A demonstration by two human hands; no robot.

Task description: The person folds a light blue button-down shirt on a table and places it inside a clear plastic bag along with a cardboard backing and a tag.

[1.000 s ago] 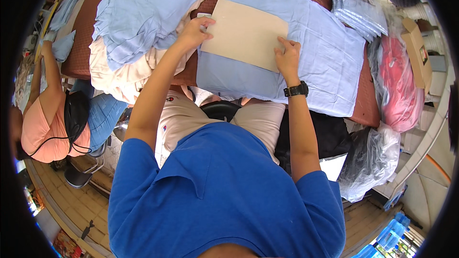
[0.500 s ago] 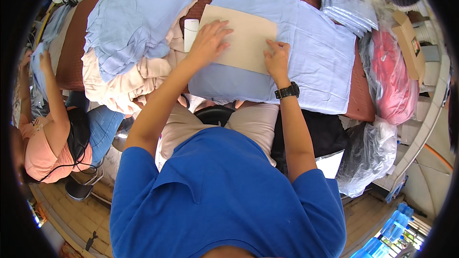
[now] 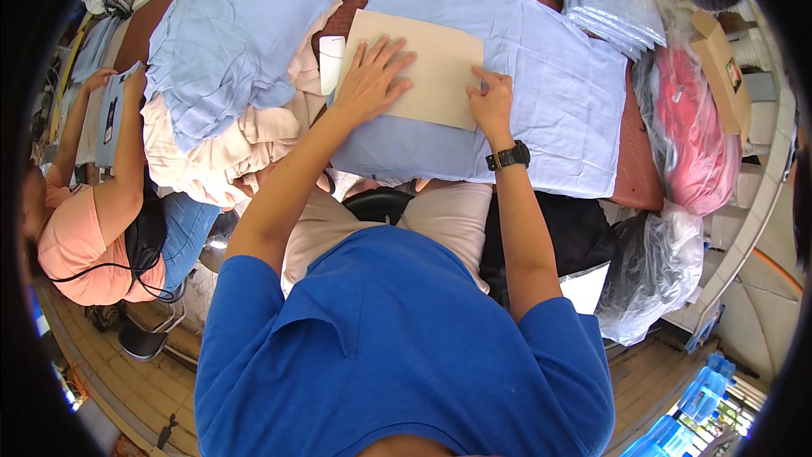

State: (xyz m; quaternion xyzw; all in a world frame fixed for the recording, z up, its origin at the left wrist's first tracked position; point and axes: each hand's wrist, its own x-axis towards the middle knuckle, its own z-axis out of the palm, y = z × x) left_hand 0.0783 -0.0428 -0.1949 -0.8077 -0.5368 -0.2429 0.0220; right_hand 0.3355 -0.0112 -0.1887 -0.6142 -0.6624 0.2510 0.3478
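A tan cardboard sheet [image 3: 427,55] lies on a light blue shirt [image 3: 550,93] spread flat on the brown table [image 3: 639,178]. My left hand [image 3: 372,76] rests flat on the cardboard's near left part, fingers spread. My right hand [image 3: 491,101], with a black wristwatch below it, presses its fingers on the cardboard's near right edge. Neither hand holds anything.
A heap of light blue and cream garments [image 3: 228,59] lies left of the shirt. Folded bagged shirts [image 3: 617,13] sit at the far right, with a pink bagged bundle [image 3: 698,135] and a cardboard box [image 3: 719,59]. A person in an orange top [image 3: 76,237] sits to the left.
My left hand slid from the cardboard's left edge onto its surface and lies flat. My right hand shifted a little along the near right edge. The view moved closer to the table.
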